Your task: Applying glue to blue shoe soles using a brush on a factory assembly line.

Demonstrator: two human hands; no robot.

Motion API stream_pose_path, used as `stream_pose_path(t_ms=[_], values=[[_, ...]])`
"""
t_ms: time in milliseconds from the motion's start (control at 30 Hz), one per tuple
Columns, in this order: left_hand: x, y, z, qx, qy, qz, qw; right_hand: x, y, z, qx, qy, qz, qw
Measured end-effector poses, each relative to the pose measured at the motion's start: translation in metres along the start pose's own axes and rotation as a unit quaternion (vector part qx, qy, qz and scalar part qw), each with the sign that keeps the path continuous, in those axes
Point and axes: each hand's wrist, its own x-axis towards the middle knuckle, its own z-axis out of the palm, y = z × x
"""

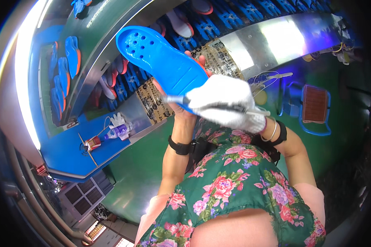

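Observation:
My left hand (183, 112) is bare and supports a bright blue shoe sole (172, 68) from beneath, its fingertips showing past the sole's far edge. The sole's inner face is turned up; a group of round holes marks its wide end, and short grooves cross it nearer my hands. In a white knit glove, my right hand (224, 101) is closed around a slim brush-like tool (177, 99). The tool's pale tip is over the near edge of the sole and blurred by motion; whether it touches cannot be told.
Beyond my hands runs a conveyor (231, 18) with blue holders and several soles. More blue soles (73, 57) stand on the green surface at left. A blue side table (76, 152) bears a purple-labelled bottle (119, 131), a glove and a small red container (92, 143). A stool (316, 103) stands at right.

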Motion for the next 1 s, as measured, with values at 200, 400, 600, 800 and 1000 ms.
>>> stream_pose_path(t_ms=[200,400,600,800,1000], values=[[0.004,0.015,-0.011,0.032,-0.086,-0.086,0.992,-0.008,-0.007,0.006,-0.075,-0.029,-0.060,0.995],[0.001,0.013,0.001,0.020,-0.018,-0.060,0.998,-0.007,0.008,-0.006,0.024,-0.018,0.014,0.999],[0.003,0.033,-0.014,0.075,-0.012,-0.081,0.994,-0.023,-0.010,-0.001,0.062,-0.102,0.012,0.993],[0.001,0.045,-0.015,0.114,0.026,-0.108,0.987,-0.019,0.010,-0.004,-0.024,-0.066,-0.015,0.997],[0.003,0.050,-0.009,0.186,0.060,-0.077,0.978,-0.023,-0.006,-0.002,0.151,-0.103,0.080,0.980]])
